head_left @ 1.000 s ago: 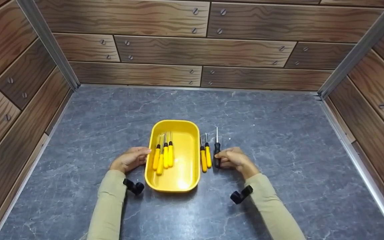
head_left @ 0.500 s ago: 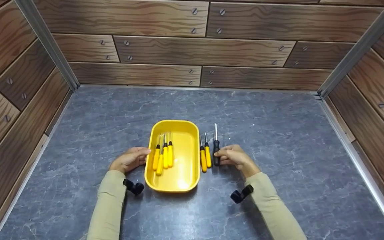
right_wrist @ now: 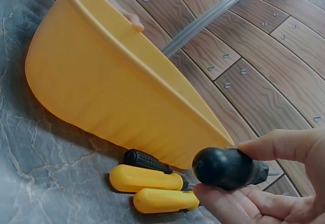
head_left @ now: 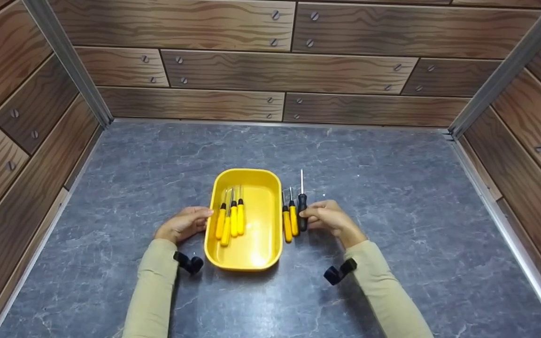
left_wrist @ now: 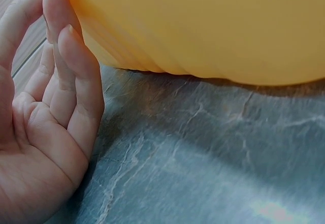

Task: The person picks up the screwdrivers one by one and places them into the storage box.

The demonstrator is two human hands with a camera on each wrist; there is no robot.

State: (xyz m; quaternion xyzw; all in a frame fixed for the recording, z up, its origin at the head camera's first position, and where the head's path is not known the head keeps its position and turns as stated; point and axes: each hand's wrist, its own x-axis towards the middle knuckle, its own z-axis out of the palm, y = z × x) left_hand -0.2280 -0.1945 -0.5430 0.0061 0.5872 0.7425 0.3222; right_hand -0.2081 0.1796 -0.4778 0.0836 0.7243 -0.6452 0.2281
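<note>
A yellow plastic bin [head_left: 251,257] stands on the grey marbled surface. My left hand [head_left: 187,223] pinches its left rim, with the thumb on top and the fingers against the outer wall. Inside, several yellow-handled tools [head_left: 234,220] with thin metal shafts lie along the left side. My right hand [head_left: 330,219] grips a black-handled screwdriver [head_left: 302,206] by its handle, shaft pointing away from me. In the right wrist view the screwdriver handle [right_wrist: 223,168] sits between thumb and fingers. Two yellow-handled tools [head_left: 290,220] lie between that hand and the bin.
Close against the bin's outer wall lies another black handle [right_wrist: 146,160], seen in the right wrist view. Wood-patterned panels [head_left: 280,70] enclose the back and both sides, joined by metal corner posts [head_left: 500,70].
My right hand has shifted the black screwdriver slightly left and away from me, closer to the yellow-handled tools. The left hand and bin have stayed put.
</note>
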